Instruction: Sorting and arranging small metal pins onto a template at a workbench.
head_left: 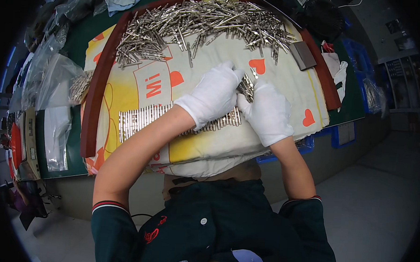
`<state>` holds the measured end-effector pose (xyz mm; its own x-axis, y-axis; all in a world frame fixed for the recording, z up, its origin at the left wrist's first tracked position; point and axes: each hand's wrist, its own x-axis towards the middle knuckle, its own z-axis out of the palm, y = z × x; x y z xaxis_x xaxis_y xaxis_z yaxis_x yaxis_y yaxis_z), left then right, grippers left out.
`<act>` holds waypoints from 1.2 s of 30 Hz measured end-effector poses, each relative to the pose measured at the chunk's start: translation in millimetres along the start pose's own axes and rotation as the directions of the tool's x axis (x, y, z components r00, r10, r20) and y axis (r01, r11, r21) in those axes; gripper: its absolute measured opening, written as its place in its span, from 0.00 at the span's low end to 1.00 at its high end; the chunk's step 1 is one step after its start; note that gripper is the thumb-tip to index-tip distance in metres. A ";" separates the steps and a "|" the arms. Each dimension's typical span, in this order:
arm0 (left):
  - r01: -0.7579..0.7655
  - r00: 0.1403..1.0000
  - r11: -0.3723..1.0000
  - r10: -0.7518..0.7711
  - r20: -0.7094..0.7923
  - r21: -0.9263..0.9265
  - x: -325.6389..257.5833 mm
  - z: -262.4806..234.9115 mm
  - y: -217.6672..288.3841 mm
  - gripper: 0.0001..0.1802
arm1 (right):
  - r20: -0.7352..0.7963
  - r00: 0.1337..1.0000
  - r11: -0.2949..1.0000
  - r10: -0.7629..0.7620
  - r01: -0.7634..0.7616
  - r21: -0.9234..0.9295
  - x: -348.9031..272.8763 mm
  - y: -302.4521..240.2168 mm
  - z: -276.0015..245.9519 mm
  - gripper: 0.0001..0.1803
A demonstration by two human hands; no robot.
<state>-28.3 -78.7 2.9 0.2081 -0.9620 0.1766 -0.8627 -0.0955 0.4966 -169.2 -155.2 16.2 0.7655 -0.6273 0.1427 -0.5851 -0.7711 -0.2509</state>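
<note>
A small bunch of thin metal pins (247, 88) sits between my two white-gloved hands, above the patterned cloth. My left hand (217, 93) is closed, its fingertips against the left side of the bunch. Curled around the other side is my right hand (269, 114), the thumb towards me. The gloves hide part of the bunch. Below my left wrist, a neat row of similar pins (140, 120) lies side by side on the cloth; my left forearm covers its middle. Farther off, a large loose heap of the silvery pins (210, 18) spreads across the back.
Dark red wooden rails border the cloth (209, 149) on the left (99, 93) and right (322, 79). A grey-brown block (303, 56) rests near the right rail. Clear plastic bags (57, 77) lie on the green table at the left. Blue trays (343, 135) show at the lower right.
</note>
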 end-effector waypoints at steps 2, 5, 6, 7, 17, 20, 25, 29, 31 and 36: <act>-0.046 0.999 0.998 0.046 0.005 -0.053 -0.7 0.4 -0.1 0.21 | -0.003 0.997 0.991 -0.071 0.070 0.117 -4.2 14.3 -6.6 0.18; -0.203 0.978 0.963 0.209 0.016 -0.175 -2.0 -10.2 -4.1 0.21 | 0.015 0.998 0.891 -0.063 0.049 0.452 -4.2 32.7 -24.9 0.13; -0.174 0.981 0.970 0.186 0.057 -0.172 -1.5 -14.3 -6.2 0.22 | -0.015 0.999 0.877 -0.035 0.038 0.479 -3.8 40.9 -27.8 0.12; -0.197 0.980 0.974 0.197 -0.010 -0.115 -6.4 -17.0 -3.6 0.25 | 0.014 0.999 0.891 -0.038 0.028 0.454 -6.5 46.4 -35.4 0.12; -0.116 0.993 0.988 0.116 0.010 0.097 -20.2 7.1 45.2 0.67 | -0.199 0.977 0.963 -0.074 0.122 0.240 -0.2 57.2 -8.7 0.09; -0.115 0.993 0.991 0.116 -0.014 0.075 -20.8 14.7 40.7 0.63 | -0.168 0.973 0.968 -0.157 0.185 0.168 11.0 53.5 -6.2 0.06; -0.158 0.968 0.974 0.185 -0.170 0.161 -23.1 8.2 38.0 0.57 | -0.003 0.998 0.994 -0.056 0.056 0.090 -2.1 51.7 -13.3 0.06; -0.139 0.986 0.981 0.151 -0.075 0.138 -21.1 6.9 35.9 0.59 | 0.148 0.988 0.979 -0.038 0.007 0.204 -7.3 59.5 -29.3 0.09; -0.173 0.985 0.984 0.173 0.005 0.032 -20.7 8.7 33.1 0.62 | 0.196 0.969 0.947 -0.150 0.083 0.311 -3.0 66.8 -39.5 0.09; -0.225 0.965 0.971 0.234 -0.120 0.085 -12.4 9.0 34.0 0.61 | 0.154 0.912 0.906 -0.381 0.336 0.257 -7.2 76.7 -37.3 0.11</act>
<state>-64.4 -72.4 10.0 0.0538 -0.9200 0.3882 -0.9234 0.1021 0.3700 -229.5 -213.9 31.7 0.9621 -0.2612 0.0786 -0.2045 -0.8815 -0.4256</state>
